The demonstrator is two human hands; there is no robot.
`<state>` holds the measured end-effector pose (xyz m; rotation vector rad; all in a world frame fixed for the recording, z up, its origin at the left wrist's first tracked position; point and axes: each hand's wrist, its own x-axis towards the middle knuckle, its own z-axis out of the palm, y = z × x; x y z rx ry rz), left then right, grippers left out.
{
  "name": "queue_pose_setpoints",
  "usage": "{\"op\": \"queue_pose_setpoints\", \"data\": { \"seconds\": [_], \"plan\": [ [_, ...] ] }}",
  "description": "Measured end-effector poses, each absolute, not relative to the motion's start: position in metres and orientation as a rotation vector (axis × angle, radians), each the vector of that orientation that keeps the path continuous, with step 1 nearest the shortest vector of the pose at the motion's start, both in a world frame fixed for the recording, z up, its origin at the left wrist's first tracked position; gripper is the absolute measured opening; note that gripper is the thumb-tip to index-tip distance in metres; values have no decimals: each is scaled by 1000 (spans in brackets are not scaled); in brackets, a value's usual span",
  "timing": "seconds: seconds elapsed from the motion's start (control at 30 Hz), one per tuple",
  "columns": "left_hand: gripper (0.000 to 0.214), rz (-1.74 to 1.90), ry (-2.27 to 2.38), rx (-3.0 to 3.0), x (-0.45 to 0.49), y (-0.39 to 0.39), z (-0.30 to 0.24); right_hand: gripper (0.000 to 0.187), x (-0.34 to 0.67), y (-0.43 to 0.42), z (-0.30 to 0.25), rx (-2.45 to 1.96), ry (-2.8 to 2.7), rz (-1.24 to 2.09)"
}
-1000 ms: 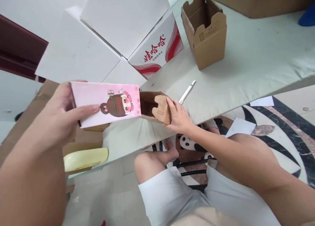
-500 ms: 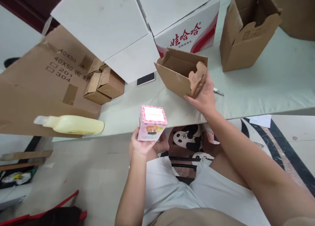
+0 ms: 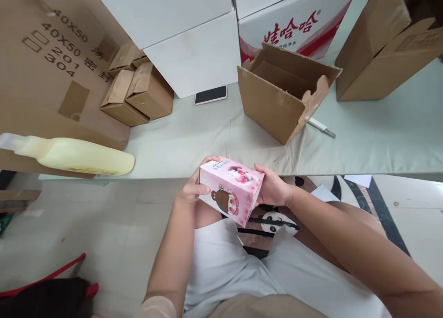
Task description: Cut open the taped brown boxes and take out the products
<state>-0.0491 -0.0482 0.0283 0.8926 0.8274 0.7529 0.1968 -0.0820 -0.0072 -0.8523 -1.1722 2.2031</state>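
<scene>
Above my lap, just off the table's front edge, a small pink printed box [image 3: 230, 189] with a cartoon figure on its side is held between both hands. My left hand [image 3: 194, 184] grips its left end, thumb on the near face and fingers over the back. At the right end, my right hand [image 3: 275, 186] is closed around the box, part of its fingers hidden behind it. On the table beyond stands an open brown cardboard box [image 3: 270, 105], flaps up, tilted a little. A utility knife [image 3: 321, 126] lies against its right side.
Yellow pump bottle [image 3: 83, 156] lies at the left edge, by a large carton [image 3: 44, 92]. Two small brown boxes [image 3: 150, 89] and a phone [image 3: 210, 95] sit behind. White cartons [image 3: 194, 55] line the back; another open brown box [image 3: 374, 73] is at right.
My right hand has let go of the open brown box, which now stands on the table, and has come to the pink box. The pink box has been turned onto its side.
</scene>
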Motion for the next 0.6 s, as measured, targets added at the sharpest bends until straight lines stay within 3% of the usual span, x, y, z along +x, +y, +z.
{"op": "queue_pose_setpoints", "data": {
  "seconds": [0.07,0.17,0.27,0.33,0.5,0.6],
  "plan": [
    [82,725,760,906,-56,-41,27,87,196,-83,-14,-563,-992,2535],
    [87,722,693,980,-69,-27,22,79,194,-86,-23,-404,-775,2587],
    [86,919,846,1055,-71,-20,13,76,187,-86,-26,-570,-760,2308],
    [87,1037,948,1002,-65,-26,4,85,180,-85,-26,-684,-852,2057],
    [116,883,774,943,-37,-55,-14,97,168,-79,-34,-856,-1050,1564],
    [110,969,806,1001,-27,-39,-9,94,162,-54,-31,-879,-1116,1457]
  ]
}}
